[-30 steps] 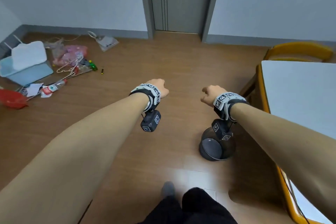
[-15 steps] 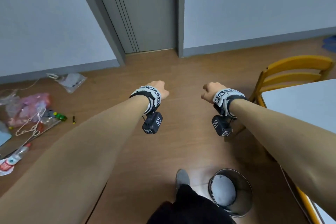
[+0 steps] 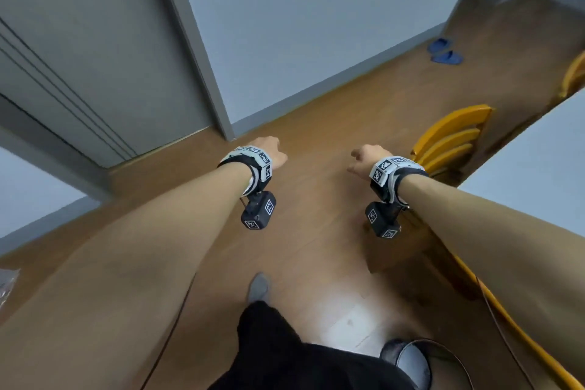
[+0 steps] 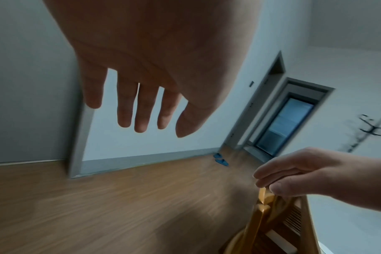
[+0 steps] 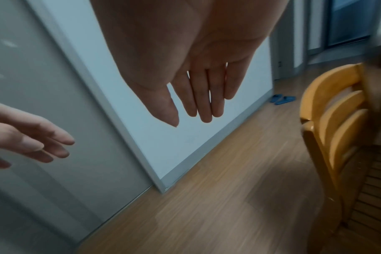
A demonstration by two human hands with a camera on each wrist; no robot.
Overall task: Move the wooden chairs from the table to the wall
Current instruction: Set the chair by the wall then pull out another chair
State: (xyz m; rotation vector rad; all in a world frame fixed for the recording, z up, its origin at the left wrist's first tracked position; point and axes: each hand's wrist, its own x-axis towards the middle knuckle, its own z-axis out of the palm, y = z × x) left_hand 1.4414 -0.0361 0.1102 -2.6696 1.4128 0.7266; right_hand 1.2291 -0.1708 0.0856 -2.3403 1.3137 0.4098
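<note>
A wooden chair (image 3: 452,139) with a yellow slatted back stands tucked at the white table (image 3: 538,168) on the right. The back of a second chair (image 3: 576,73) shows at the far right edge. Both my arms reach forward over the wooden floor. My right hand (image 3: 364,158) hangs a little left of the near chair's back, fingers straight, holding nothing; the right wrist view shows the chair (image 5: 337,120) apart from its fingers (image 5: 205,110). My left hand (image 3: 273,152) is further left, also empty, with its fingers (image 4: 139,116) straight. The pale wall (image 3: 300,25) lies ahead.
A grey door (image 3: 95,73) and its frame stand at the left. Blue slippers (image 3: 444,52) lie by the wall's skirting at the back right. A dark round bin (image 3: 411,361) sits by my feet, close to the table's orange edge (image 3: 506,320).
My view has swung to the right: the door slid left, the chair came closer to my right hand, and the bin dropped to the bottom edge. Both hands stay empty out in front.
</note>
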